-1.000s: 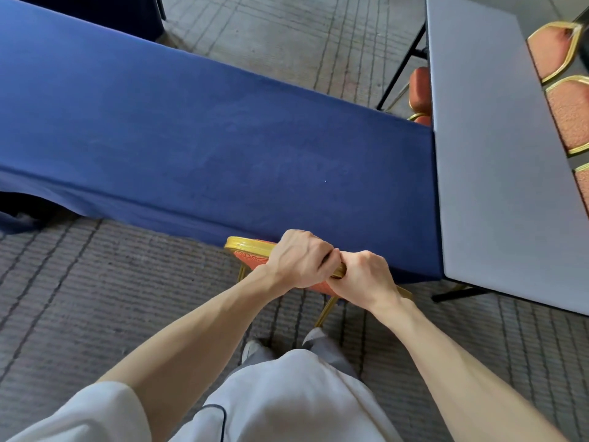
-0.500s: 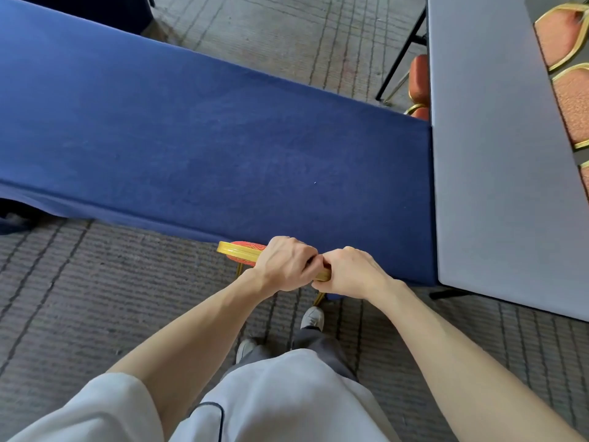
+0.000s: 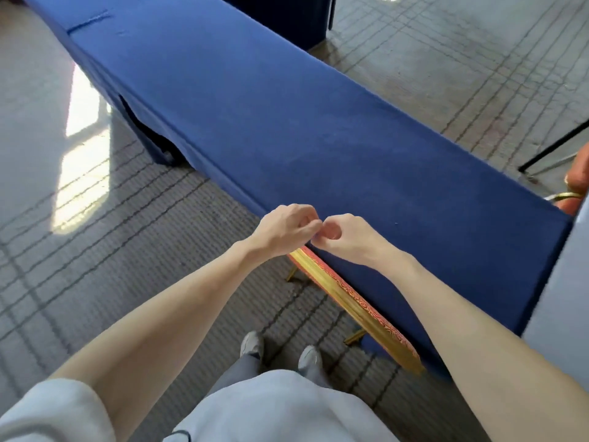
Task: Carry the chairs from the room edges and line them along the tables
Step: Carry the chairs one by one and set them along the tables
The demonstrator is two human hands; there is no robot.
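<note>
A chair (image 3: 357, 306) with a gold frame and red patterned back stands tucked against the long table in a blue cloth (image 3: 287, 122). Only the top rail of its back and two gold legs show. My left hand (image 3: 283, 229) and my right hand (image 3: 345, 237) hover side by side just above the left end of that rail, over the table's near edge. Their fingers are loosely curled and hold nothing. The fingertips of the two hands almost meet.
A bare grey table (image 3: 561, 298) butts against the blue table's right end. Behind that corner are part of another red chair (image 3: 578, 180) and a black table leg (image 3: 554, 148). A dark-blue-covered table (image 3: 287, 17) stands at the top. My shoes (image 3: 251, 344) are on striped carpet.
Both hands have let go of the chair's top rail and lifted slightly. The view has swung left, so the chair back now runs down to the right.
</note>
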